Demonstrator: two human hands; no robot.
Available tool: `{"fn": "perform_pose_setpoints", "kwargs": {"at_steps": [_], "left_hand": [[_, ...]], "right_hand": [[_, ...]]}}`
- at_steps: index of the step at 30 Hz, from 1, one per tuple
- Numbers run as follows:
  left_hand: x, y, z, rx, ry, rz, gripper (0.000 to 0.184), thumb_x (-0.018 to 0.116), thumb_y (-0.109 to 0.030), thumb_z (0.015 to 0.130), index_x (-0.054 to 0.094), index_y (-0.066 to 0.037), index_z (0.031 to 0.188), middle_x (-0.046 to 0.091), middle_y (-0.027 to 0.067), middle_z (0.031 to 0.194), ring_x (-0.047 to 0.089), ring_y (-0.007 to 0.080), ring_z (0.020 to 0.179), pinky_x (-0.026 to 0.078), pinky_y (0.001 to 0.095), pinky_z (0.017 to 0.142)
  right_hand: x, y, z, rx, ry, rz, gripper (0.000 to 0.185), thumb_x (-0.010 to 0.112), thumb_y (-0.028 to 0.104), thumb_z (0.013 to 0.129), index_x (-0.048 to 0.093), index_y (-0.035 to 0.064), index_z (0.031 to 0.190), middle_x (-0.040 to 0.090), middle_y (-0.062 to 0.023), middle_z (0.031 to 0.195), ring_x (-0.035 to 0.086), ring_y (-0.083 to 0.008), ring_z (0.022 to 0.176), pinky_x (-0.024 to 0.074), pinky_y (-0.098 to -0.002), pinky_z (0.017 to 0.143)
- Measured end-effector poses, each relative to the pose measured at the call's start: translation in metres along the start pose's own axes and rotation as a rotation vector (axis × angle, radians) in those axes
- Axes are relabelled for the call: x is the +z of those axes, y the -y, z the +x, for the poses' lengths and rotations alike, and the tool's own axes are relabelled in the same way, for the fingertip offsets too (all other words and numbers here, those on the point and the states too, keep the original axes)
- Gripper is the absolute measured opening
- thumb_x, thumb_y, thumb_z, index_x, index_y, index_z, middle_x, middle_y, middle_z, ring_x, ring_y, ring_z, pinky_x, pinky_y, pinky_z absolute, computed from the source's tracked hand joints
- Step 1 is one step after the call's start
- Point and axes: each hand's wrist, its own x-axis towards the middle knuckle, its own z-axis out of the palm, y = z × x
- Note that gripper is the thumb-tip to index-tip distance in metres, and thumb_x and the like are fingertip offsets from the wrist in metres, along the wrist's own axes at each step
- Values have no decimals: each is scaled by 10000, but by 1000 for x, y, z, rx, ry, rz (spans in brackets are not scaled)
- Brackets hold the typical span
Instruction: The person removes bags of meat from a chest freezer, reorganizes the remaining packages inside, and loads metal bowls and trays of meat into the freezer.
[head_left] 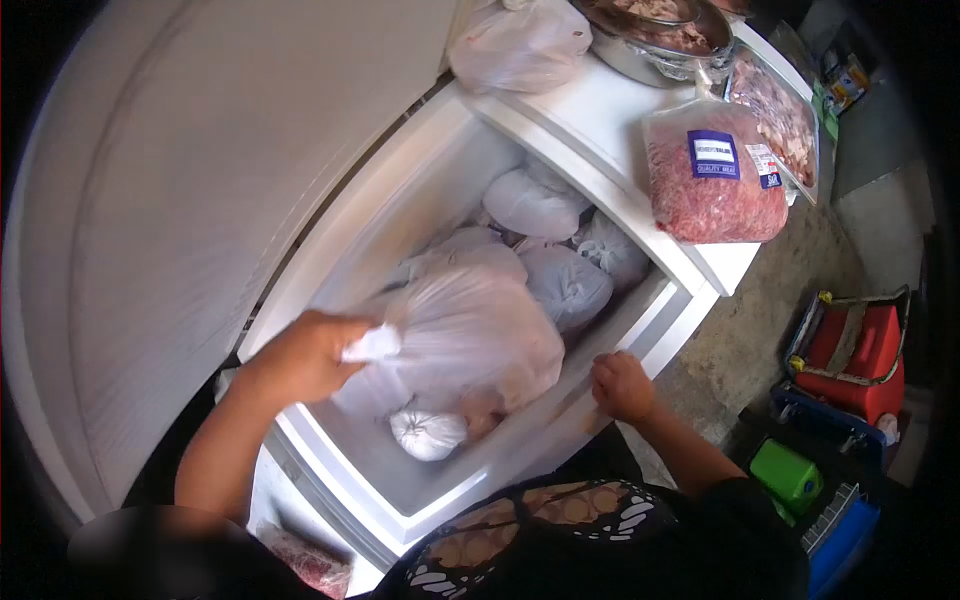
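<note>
My left hand is closed around the gathered neck of a large white plastic bag, which bulges inside the open chest freezer. What fills this bag cannot be made out through the plastic. A small knotted white bag lies below it on the freezer floor. Further in, several tied bags are piled against the far end. My right hand hovers by the near long wall of the freezer, fingers curled, with nothing visible in them.
On the white surface beyond the opening are a pack of minced meat, a tray of meat, metal bowls and a white bag. A red container and a green one stand at the right. The raised lid fills the left.
</note>
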Motion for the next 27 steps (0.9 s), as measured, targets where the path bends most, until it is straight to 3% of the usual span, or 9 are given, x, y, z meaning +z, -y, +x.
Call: {"fn": "perform_pose_setpoints", "kwargs": {"at_steps": [7,11,13,15,17,20,23,27], "left_hand": [[23,21,180,399,-214,284,277,637,-77,696,590,-114,967,603,165,826,572,350,796,461,404,692],[75,23,285,530,-70,426,286,661,-129,694,592,-110,971,611,166,850,578,354,815,460,433,708],[99,6,331,378,104,450,303,640,-203,729,587,-122,1017,612,162,886,576,346,854,453,449,737],[124,26,390,307,-43,386,341,619,-265,755,581,-117,1060,609,167,940,572,348,888,449,447,757],[137,36,439,84,-150,169,341,626,-293,736,601,-105,1019,604,136,1009,548,302,978,438,422,827],[170,51,467,44,-350,233,453,641,-298,731,550,-111,1134,472,164,1226,400,350,1167,368,489,919],[187,29,413,-120,-351,138,641,662,-344,718,417,-166,1282,200,154,1414,155,426,1282,254,588,965],[233,40,361,-149,-272,239,885,723,-414,644,245,-247,1370,16,136,1455,48,467,1290,178,659,944]], "right_hand": [[7,-10,-5,17,2,39,302,620,146,617,556,53,897,564,-104,990,527,-275,876,410,-405,801],[-2,-7,1,53,63,41,286,624,150,625,549,61,887,560,-86,985,532,-246,878,424,-378,759],[1,-9,2,52,46,53,285,625,151,626,549,61,885,557,-83,981,531,-241,870,422,-373,746],[1,-11,1,58,43,60,283,626,149,627,550,61,885,556,-81,976,531,-237,863,420,-369,736],[0,-10,4,71,35,69,282,625,146,626,552,62,885,556,-80,972,530,-234,858,417,-365,730],[-2,-9,5,60,33,59,277,624,147,628,555,62,883,559,-80,971,530,-233,859,415,-361,737],[-3,-7,6,89,82,37,275,623,148,628,556,63,881,562,-80,968,530,-236,857,413,-362,741],[1,-5,6,92,65,40,257,622,140,627,550,64,863,566,-79,959,530,-244,862,413,-371,742]]}}
